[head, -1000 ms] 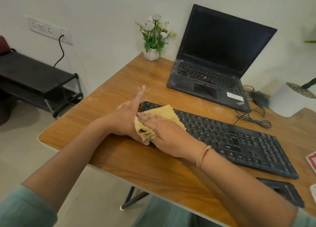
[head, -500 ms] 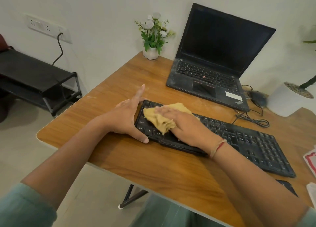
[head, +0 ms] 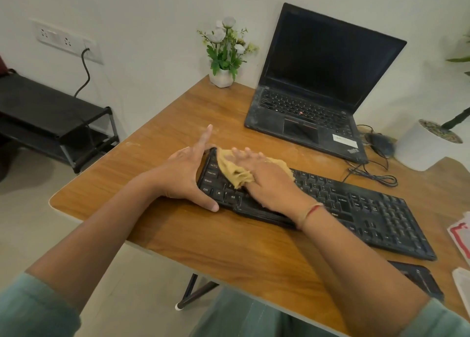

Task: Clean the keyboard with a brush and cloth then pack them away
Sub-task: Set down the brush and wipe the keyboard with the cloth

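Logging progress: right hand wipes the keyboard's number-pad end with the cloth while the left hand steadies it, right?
No. The head view shows the right hand wiping the Ctrl-key end of the keyboard with the cloth; the left hand steadies it.

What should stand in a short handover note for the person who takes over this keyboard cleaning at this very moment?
Left hand: open, braces the left end of the keyboard, thumb along its front edge.
Right hand: open, fingers spread, presses the yellow cloth onto the keys at the left end.
The keyboard lies on the wooden table, in front of the laptop. Brush: not in view.
Done: cloth wiping is under way at the left end; brushing cannot be judged from this view.
Left: probably wipe on toward the right end, then pack cloth and brush away.
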The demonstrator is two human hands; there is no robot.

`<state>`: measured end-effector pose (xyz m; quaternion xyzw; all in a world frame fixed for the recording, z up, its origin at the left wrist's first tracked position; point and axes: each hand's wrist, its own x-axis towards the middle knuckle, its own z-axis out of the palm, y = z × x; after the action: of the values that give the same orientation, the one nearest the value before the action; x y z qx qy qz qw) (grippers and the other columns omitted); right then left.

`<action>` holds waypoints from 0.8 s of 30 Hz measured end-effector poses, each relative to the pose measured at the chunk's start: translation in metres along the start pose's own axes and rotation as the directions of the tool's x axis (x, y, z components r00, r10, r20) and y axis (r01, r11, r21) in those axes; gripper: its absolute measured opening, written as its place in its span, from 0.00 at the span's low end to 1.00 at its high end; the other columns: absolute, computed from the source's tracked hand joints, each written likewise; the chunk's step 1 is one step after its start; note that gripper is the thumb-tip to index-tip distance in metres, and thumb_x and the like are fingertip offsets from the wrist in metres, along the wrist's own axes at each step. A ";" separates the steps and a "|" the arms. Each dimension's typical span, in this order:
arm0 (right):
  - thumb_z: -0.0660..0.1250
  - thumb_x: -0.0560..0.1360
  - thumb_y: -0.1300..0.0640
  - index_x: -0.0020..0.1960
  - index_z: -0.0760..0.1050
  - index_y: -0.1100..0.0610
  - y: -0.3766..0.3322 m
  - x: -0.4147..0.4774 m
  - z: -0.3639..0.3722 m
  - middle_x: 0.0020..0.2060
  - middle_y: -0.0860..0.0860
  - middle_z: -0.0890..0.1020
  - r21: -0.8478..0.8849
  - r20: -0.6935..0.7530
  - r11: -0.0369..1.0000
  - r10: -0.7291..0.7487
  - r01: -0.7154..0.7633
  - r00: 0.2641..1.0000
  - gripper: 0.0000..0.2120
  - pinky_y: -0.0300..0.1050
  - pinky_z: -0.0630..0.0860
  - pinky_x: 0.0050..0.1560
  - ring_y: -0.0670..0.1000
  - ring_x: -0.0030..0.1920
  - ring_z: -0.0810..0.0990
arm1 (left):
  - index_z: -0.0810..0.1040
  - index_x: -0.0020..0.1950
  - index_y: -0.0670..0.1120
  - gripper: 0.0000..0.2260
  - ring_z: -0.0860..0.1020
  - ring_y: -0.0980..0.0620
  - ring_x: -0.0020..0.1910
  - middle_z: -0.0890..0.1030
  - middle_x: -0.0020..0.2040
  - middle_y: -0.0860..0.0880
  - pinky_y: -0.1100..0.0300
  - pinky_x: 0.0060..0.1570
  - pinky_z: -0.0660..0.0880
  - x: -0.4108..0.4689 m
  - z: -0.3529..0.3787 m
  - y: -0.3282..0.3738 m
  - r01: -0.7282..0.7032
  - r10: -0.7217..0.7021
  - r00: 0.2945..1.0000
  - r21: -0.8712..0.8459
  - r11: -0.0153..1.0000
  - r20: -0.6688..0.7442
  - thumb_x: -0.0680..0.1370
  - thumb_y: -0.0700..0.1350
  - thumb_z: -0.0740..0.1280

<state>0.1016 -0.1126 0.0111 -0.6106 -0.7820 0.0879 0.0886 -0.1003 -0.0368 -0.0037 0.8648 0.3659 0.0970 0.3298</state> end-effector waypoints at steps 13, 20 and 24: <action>0.55 0.77 0.57 0.60 0.78 0.55 -0.033 0.024 -0.011 0.63 0.52 0.78 0.008 0.035 0.952 -0.306 0.305 0.952 0.17 0.47 0.64 0.70 0.52 0.68 0.71 | 0.26 0.72 0.58 0.69 0.54 0.48 0.76 0.56 0.78 0.49 0.54 0.72 0.49 -0.001 0.000 0.003 -0.011 0.011 1.000 -0.024 1.000 -0.009 0.55 0.60 0.81; 0.50 0.77 0.52 0.62 0.76 0.52 -0.014 0.042 -0.022 0.63 0.51 0.78 -0.103 0.066 0.955 -0.272 0.278 0.960 0.20 0.50 0.63 0.71 0.53 0.69 0.71 | 0.25 0.68 0.65 0.67 0.55 0.45 0.75 0.55 0.78 0.48 0.53 0.72 0.49 -0.001 -0.002 0.002 -0.007 0.007 1.000 -0.004 1.000 0.001 0.53 0.65 0.79; 0.47 0.74 0.49 0.54 0.78 0.54 -0.024 0.039 -0.020 0.58 0.49 0.81 -0.060 0.063 0.937 -0.340 0.344 0.938 0.23 0.47 0.69 0.66 0.49 0.65 0.73 | 0.25 0.69 0.62 0.67 0.54 0.46 0.76 0.56 0.78 0.50 0.54 0.72 0.48 -0.001 -0.002 0.002 -0.019 0.019 1.000 -0.021 1.000 -0.005 0.56 0.60 0.81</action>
<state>0.0745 -0.0799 0.0372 -0.4656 -0.8809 0.0593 0.0606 -0.1006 -0.0379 -0.0011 0.8645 0.3574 0.1059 0.3371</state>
